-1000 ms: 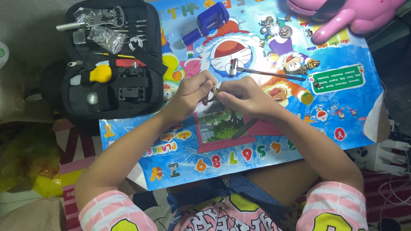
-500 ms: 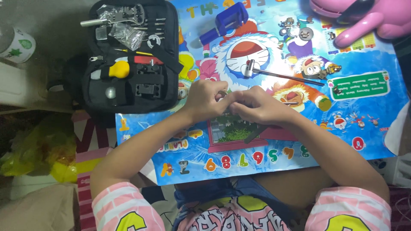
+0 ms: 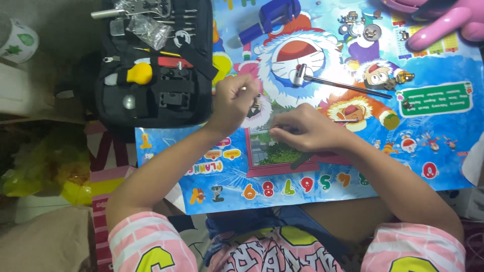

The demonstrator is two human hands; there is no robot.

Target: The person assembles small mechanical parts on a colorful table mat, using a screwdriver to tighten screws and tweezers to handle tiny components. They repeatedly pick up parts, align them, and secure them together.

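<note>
An open black fabric tool case [image 3: 151, 75] with a yellow-handled tool lies at the bench's [image 3: 443, 151] far left corner, on the edge of the colourful cartoon-printed mat [image 3: 353, 166]. Just right of it, the left hand [image 3: 233, 103] is closed around a small metal part [image 3: 255, 103], mostly hidden. The right hand [image 3: 302, 130] pinches a thin metal pin [image 3: 262, 130] toward it, above the mat's middle. Beyond lies a small steel hammer [image 3: 333, 83]. The likely risk: the pin slips from the fingers and vanishes against the busy print, or pricks the left hand.
</note>
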